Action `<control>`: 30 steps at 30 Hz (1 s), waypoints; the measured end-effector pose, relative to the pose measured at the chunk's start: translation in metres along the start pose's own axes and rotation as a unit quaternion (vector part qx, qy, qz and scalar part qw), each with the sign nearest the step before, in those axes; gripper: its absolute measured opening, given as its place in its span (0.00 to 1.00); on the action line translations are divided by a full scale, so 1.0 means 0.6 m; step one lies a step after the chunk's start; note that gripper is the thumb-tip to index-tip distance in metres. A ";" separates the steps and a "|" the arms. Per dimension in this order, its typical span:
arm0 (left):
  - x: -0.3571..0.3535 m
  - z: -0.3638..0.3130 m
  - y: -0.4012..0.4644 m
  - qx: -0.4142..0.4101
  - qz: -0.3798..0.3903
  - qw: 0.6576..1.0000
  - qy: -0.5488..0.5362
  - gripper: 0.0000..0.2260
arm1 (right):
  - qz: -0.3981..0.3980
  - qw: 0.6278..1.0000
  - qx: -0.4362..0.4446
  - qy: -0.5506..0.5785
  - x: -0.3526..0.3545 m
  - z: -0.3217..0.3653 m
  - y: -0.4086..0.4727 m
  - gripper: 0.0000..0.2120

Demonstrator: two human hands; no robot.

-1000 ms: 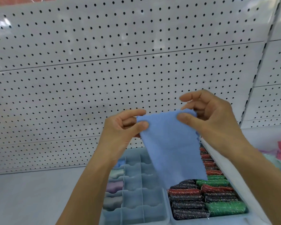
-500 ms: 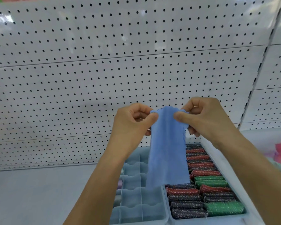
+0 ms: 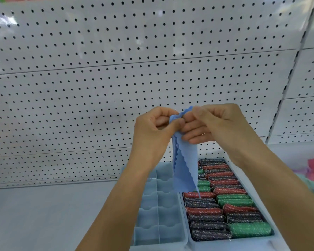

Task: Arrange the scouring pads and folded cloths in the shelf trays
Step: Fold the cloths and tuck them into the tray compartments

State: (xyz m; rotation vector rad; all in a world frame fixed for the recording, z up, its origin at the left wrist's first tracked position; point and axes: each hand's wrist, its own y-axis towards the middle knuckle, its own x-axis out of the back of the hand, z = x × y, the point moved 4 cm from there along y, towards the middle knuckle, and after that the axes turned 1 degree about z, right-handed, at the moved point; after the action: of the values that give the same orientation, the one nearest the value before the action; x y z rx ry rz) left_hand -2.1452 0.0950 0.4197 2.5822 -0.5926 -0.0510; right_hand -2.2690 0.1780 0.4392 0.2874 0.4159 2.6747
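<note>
Both hands, left hand (image 3: 152, 127) and right hand (image 3: 214, 124), pinch the blue cloth (image 3: 185, 167) at its top edge, touching. It hangs folded below them, above the trays of scouring pads (image 3: 225, 211)

divided tray (image 3: 158, 211) compartments open from above, pad tray (image 3: 225, 209) packed full, bare shelf (image 3: 53, 214) left

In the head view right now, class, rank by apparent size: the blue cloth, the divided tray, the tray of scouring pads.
1. Tray of scouring pads
2. Divided tray, partly hidden by the left arm, so this ranking is unsure
3. Blue cloth, folded narrow and nearer the camera
</note>
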 end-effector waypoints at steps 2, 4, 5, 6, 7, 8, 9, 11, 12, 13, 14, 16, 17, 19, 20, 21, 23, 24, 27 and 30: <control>0.006 0.002 0.004 0.011 0.009 1.000 -0.017 0.03 | -0.012 0.998 0.049 -0.045 0.014 0.007 -0.002 0.07; 0.011 0.000 0.009 0.014 0.035 0.999 -0.039 0.04 | -0.057 0.992 0.092 -0.069 0.039 0.009 0.003 0.02; 0.012 -0.003 0.010 0.014 0.052 0.997 -0.050 0.04 | -0.059 0.990 0.093 -0.092 0.049 0.005 0.008 0.07; 0.011 -0.007 0.011 0.012 0.067 0.996 -0.058 0.04 | -0.032 0.989 0.078 -0.119 0.052 0.000 0.014 0.13; 0.010 -0.010 0.012 0.010 0.074 0.995 -0.063 0.04 | 0.016 0.990 0.055 -0.132 0.047 -0.006 0.018 0.17; 0.009 -0.011 0.014 0.002 0.074 0.995 -0.063 0.04 | 0.068 0.990 0.035 -0.122 0.038 -0.013 0.019 0.17; 0.008 -0.014 0.016 -0.008 0.064 0.996 -0.065 0.04 | 0.104 0.990 0.025 -0.094 0.029 -0.018 0.019 0.16; 0.008 -0.011 0.018 -0.016 0.038 0.996 -0.077 0.04 | 0.118 0.992 0.027 -0.023 0.015 -0.016 0.018 0.14; 0.005 -0.001 0.019 0.000 0.041 0.995 -0.094 0.07 | 0.111 0.993 0.038 -0.001 0.013 -0.013 0.020 0.13; -0.001 0.012 0.016 0.029 0.063 0.991 -0.111 0.14 | 0.101 0.994 0.051 0.006 0.012 -0.009 0.023 0.12; -0.010 0.026 0.009 0.065 0.097 0.986 -0.115 0.20 | 0.091 0.994 0.060 0.004 0.011 -0.004 0.027 0.12; -0.027 0.057 -0.019 0.129 0.166 0.973 -0.090 0.22 | 0.078 0.994 0.073 -0.010 0.010 0.003 0.036 0.10; -0.032 0.073 -0.033 0.154 0.175 0.970 -0.073 0.17 | 0.073 0.994 0.078 -0.011 0.011 0.005 0.040 0.10; -0.032 0.103 -0.053 0.202 0.151 0.967 -0.041 0.14 | 0.066 0.994 0.092 -0.008 0.013 0.011 0.046 0.10; -0.028 0.119 -0.059 0.230 0.136 0.963 -0.023 0.18 | 0.061 0.993 0.099 -0.010 0.016 0.012 0.049 0.10; -0.024 0.133 -0.063 0.263 0.131 0.956 -0.015 0.24 | 0.055 0.993 0.103 -0.012 0.020 0.013 0.051 0.10; -0.020 0.150 -0.068 0.325 0.133 0.936 -0.037 0.24 | 0.046 0.993 0.103 -0.018 0.024 0.009 0.054 0.10; -0.021 0.156 -0.069 0.353 0.128 0.925 -0.061 0.22 | 0.040 0.993 0.106 -0.028 0.024 0.005 0.054 0.10; -0.026 0.169 -0.073 0.415 0.105 0.890 -0.161 0.19 | 0.026 0.987 0.137 -0.085 0.018 -0.011 0.042 0.08; -0.031 0.170 -0.075 0.438 0.090 0.857 -0.255 0.19 | 0.034 0.972 0.168 -0.159 0.008 -0.042 0.017 0.05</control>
State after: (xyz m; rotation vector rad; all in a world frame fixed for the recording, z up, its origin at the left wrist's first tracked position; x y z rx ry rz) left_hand -2.1586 0.0922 0.3076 3.3890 -1.2939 -0.5300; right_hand -2.2835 0.1647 0.4199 0.8306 0.7634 2.5482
